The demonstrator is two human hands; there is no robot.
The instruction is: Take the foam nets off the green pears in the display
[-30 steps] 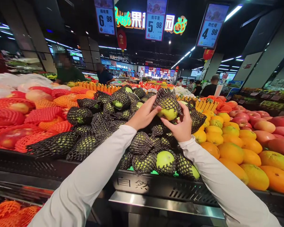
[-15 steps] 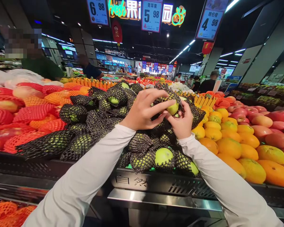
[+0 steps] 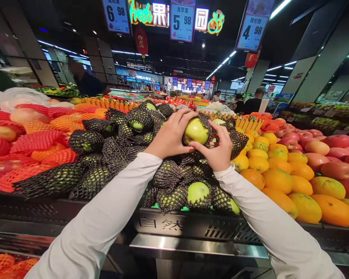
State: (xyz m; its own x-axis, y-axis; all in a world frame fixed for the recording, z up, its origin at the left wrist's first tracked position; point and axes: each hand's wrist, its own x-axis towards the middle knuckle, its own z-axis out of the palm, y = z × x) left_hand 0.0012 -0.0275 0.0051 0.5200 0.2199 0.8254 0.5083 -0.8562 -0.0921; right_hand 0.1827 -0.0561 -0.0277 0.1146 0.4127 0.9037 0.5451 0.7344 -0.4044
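A green apple is held up between my two hands above the pile. Black foam netting covers its far right side, while the face toward me is bare. My left hand curves round the apple's left side, fingers over the top and thumb underneath. On the right, my right hand grips the apple and its netting, with the thumb at the lower edge. Below and to the left lie several netted green apples. One partly bare green apple sits near the front edge.
Oranges and red apples are heaped to the right. Fruit in red netting lies at left. A black display ledge runs along the front. Price signs hang overhead, and a person stands beyond the displays.
The apple between my hands now shows a large bare green face, where my left fingers and netting covered most of it before. My left hand has shifted to the apple's side. The view moved slightly.
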